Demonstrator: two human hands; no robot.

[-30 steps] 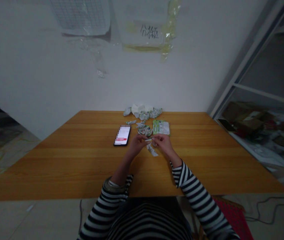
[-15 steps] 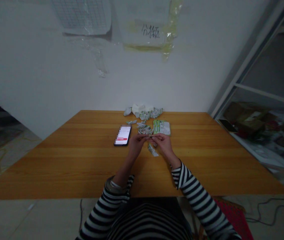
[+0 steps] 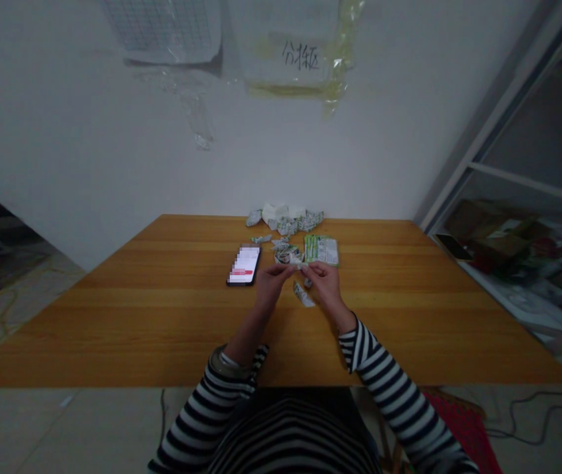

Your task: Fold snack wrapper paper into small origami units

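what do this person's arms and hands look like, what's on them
The left hand and right hand are bare, without gloves. The left sleeve and right sleeve have black and white stripes and end short of the wrists; a pale edge shows at the left one's opening.

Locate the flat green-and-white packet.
In the head view, the packet lies on the wooden table, just beyond the right hand and right of a crumpled wrapper.

Single head view, close above the torso (image 3: 293,438), forward and down across table (image 3: 132,322) toward wall (image 3: 379,145).
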